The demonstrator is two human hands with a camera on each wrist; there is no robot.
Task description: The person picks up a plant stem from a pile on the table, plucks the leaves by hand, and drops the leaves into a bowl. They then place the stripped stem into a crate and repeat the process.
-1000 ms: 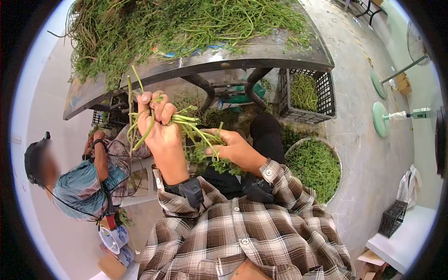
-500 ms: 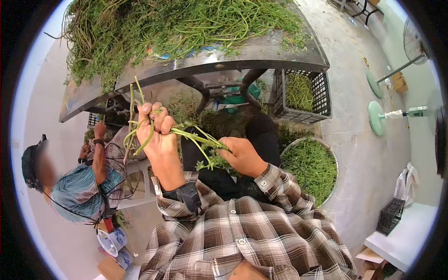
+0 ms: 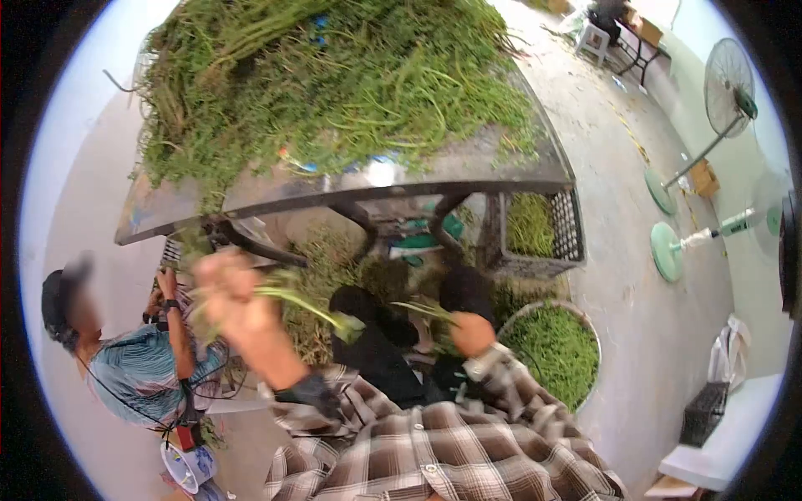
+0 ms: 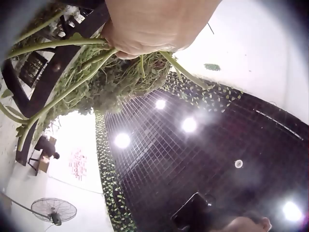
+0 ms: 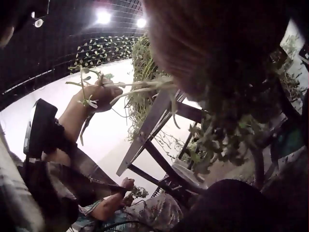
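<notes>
My left hand (image 3: 242,313), blurred by motion in the head view, grips several green plant stems (image 3: 301,302) that stick out to its right. The left wrist view has the back of that hand at the top, with stems (image 4: 63,99) trailing from it. Lower and to the right, above my lap, my right hand (image 3: 474,336) holds a few thin leafy sprigs (image 3: 422,308). Dark leaves (image 5: 227,130) hang below the right hand in the right wrist view, its fingers largely in shadow. A gap separates the two hands.
Ahead, a dark table (image 3: 276,199) bears a big heap of green plants (image 3: 334,92). Under its right end stands a black crate (image 3: 535,264) of stems. A round basket (image 3: 595,367) of leafy greens is by my right leg. Another person (image 3: 138,367) sits at left.
The hands have moved apart: the left went left and down, the right went right and down, taking leafy sprigs with it. The head view has tilted up, showing more of the heap.
</notes>
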